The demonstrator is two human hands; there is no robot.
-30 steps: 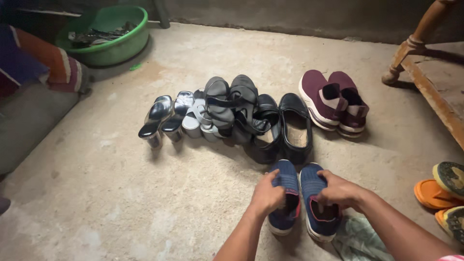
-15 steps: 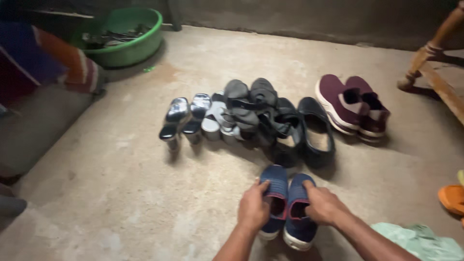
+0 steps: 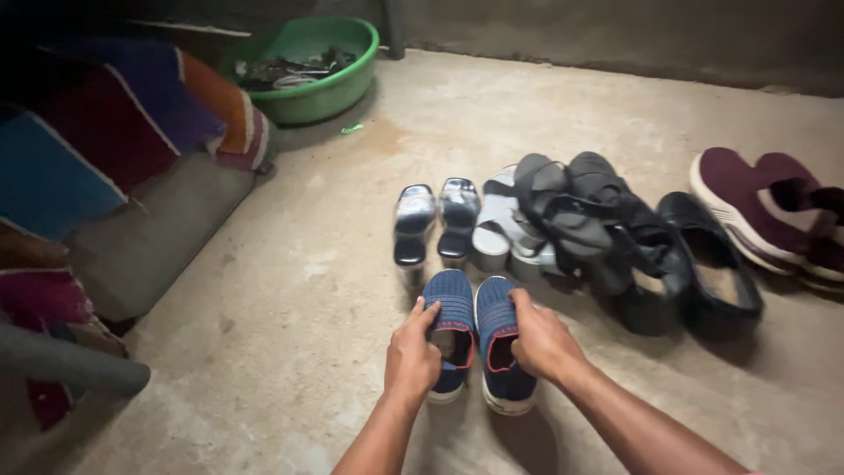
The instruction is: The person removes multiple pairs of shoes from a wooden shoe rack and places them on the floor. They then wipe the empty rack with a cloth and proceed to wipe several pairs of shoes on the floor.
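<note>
On concrete floor, each hand's grip closed: left hand, right hand, blue shoes.

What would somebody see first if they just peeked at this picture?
Probably the two hands: the left hand and right hand each grip one of the blue slip-on shoes on the concrete floor. Behind them runs a row of shoes, from shiny heeled sandals to maroon sneakers at the right. A green basin sits at the back.

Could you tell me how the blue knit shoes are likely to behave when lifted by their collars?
The blue knit shoes look soft, so the collars probably flex under the left hand and right hand. They seem light. Flat white soles suggest little tipping.
</note>
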